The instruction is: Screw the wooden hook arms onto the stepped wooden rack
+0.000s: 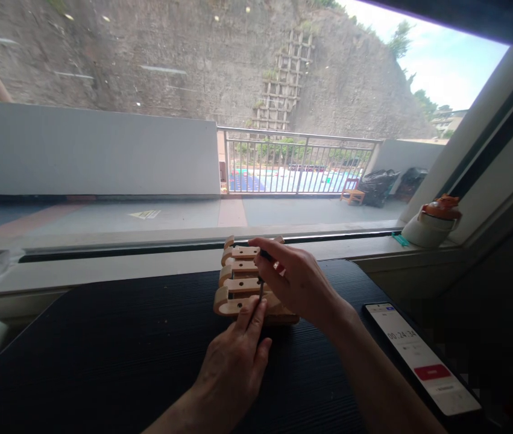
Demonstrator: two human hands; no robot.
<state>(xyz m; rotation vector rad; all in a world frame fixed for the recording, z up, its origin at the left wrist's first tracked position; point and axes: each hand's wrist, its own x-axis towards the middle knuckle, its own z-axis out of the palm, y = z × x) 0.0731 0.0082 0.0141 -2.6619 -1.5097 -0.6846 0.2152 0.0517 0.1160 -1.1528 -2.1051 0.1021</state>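
Wooden rack [248, 283] met screwdriver [261, 290] — right hand [304, 274] curled round its handle, left hand [238, 355] part-open at the shaft, grip unclear — where tilting risked a slip.

Both arms are bare and reach forward. The right forearm [374, 367] slants up and leftward from the lower right, its wrist bent so that the right hand [299, 274] arches over with thumb and fingers drawn together in a grip, the index finger reaching farthest. The left forearm [179, 413] enters from the bottom, and the left hand [233, 358] lies lower and nearer, back upward, two fingers extended together, thumb apart. Its remaining fingers seem curled under, though they are mostly hidden.
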